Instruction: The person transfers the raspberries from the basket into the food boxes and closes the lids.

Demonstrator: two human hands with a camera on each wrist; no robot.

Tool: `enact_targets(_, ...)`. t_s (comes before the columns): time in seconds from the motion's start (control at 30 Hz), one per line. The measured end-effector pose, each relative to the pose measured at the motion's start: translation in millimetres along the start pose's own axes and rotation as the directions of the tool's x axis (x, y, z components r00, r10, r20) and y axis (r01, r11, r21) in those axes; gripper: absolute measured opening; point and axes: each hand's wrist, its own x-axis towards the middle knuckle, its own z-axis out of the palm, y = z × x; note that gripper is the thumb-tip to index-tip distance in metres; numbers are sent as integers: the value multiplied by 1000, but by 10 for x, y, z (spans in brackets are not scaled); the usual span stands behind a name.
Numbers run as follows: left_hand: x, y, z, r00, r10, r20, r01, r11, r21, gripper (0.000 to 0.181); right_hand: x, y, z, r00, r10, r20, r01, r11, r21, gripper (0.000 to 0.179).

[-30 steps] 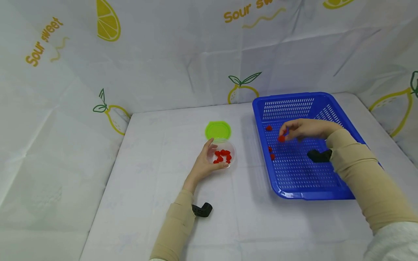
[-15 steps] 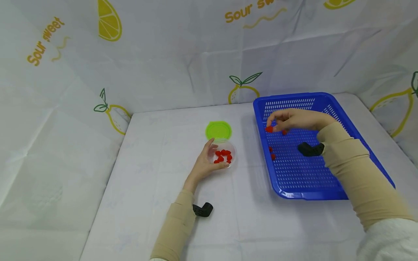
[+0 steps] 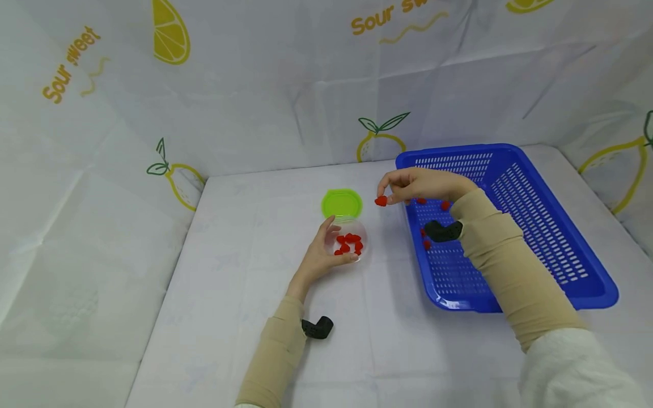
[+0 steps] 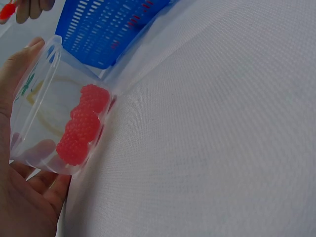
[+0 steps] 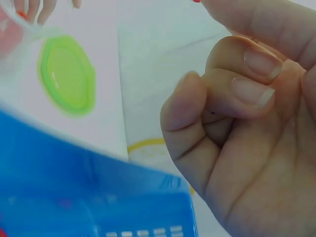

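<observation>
“Backdrop (image 3: 270,107): white cloth, lemon prints; pale worktop (image 3: 229,283) below. What do I have in the hands?”

“Left hand (image 3: 317,259): thumb and fingers curled round one clear cup (image 4: 61,101), red berries (image 4: 81,126) inside — held on the worktop, I judge, to steady something so light. Right hand (image 3: 420,184): fingertips pinching one red berry (image 3: 381,201), just outside the left rim of the blue basket (image 3: 566,218). Small item; that likely explains the fingertip grip.”

“Remaining stock?”

“Loose berries (image 3: 427,245), basket's left side. Green lid (image 3: 342,204), flat behind the cup — leaving its mouth uncovered, I'd say. Whether hinged, I can't tell.”
</observation>
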Motion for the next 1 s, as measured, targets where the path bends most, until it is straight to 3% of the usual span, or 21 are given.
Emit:
enact_targets(0.37,15,-6,-11,1000,5,15,-4,1000,-20,99,331,-113,214,994,-66,83,63,997,32,22)
enact_targets(1.0,1,-17,-15,1000,23,18,-23,1000,0,99,767,-24,519,991,10,131,-10,1000,-1,22)
